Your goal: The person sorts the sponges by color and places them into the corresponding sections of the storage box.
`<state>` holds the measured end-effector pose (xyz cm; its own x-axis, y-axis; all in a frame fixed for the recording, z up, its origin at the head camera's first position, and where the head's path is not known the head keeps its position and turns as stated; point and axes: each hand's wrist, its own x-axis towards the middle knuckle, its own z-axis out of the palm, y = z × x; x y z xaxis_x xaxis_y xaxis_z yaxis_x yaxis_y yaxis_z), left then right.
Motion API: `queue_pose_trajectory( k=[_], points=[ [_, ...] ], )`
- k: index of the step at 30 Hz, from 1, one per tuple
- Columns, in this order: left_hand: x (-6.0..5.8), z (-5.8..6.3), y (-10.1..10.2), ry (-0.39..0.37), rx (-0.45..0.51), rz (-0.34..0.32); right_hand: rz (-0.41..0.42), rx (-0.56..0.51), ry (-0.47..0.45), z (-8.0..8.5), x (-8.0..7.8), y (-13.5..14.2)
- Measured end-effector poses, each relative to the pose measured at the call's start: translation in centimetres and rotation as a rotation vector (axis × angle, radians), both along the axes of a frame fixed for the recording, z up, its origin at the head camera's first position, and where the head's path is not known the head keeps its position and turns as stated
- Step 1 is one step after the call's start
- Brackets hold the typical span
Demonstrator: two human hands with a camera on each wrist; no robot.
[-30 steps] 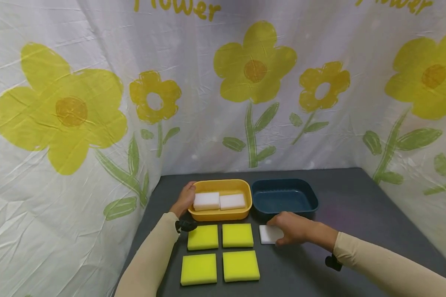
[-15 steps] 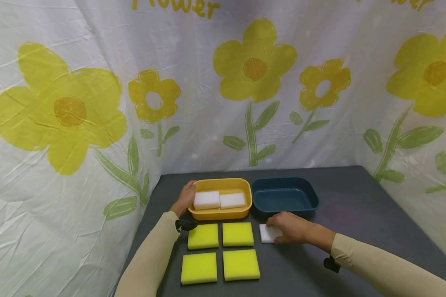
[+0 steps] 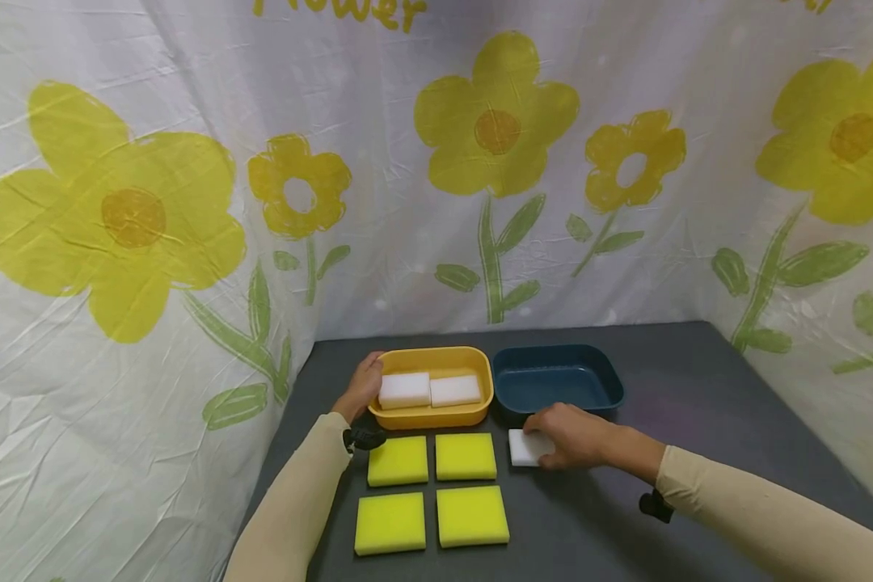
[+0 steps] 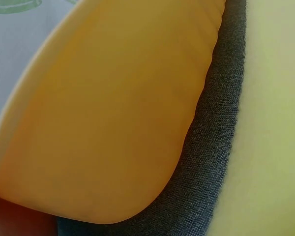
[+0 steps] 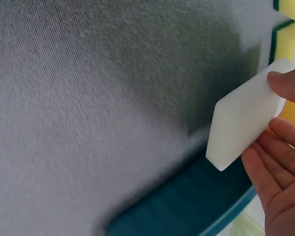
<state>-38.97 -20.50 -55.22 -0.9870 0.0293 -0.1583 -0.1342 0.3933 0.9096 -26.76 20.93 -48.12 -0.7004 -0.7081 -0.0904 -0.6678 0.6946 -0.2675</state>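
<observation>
My right hand (image 3: 571, 436) pinches a white block sponge (image 3: 525, 448) between thumb and fingers, just in front of the dark blue tub (image 3: 553, 400). In the right wrist view, the white sponge (image 5: 246, 115) is tilted and raised off the dark tabletop, thumb on one side and fingers on the other. My left hand (image 3: 366, 384) grips the left end of the yellow tub (image 3: 436, 417); its fingertips are partly hidden there. Two white sponges (image 3: 405, 390) lie side by side in that tub. The left wrist view is mostly filled by the yellow tub's outer wall (image 4: 118, 118).
Several yellow sponges (image 3: 471, 517) lie in two rows on the dark grey table (image 3: 575, 533) in front of the yellow tub. Dark green undersides show on the yellow sponges (image 5: 290, 39) in the right wrist view. A flower-printed curtain (image 3: 378, 267) hangs behind and beside the table.
My right hand has lifted the white sponge slightly off the table. My left hand stays on the yellow tub. The head view has shifted slightly.
</observation>
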Motion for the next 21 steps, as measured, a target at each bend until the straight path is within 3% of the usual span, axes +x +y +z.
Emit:
queue_pose_trajectory(
  k=[8, 21],
  points=[
    [-0.2, 0.2, 0.0, -0.006, -0.006, 0.009, 0.029, -0.031, -0.002, 2.1, -0.5, -0.2],
    [0.0, 0.2, 0.2, -0.015, -0.003, 0.017, 0.058, -0.060, 0.008, 3.6, -1.1, -0.9]
  ],
)
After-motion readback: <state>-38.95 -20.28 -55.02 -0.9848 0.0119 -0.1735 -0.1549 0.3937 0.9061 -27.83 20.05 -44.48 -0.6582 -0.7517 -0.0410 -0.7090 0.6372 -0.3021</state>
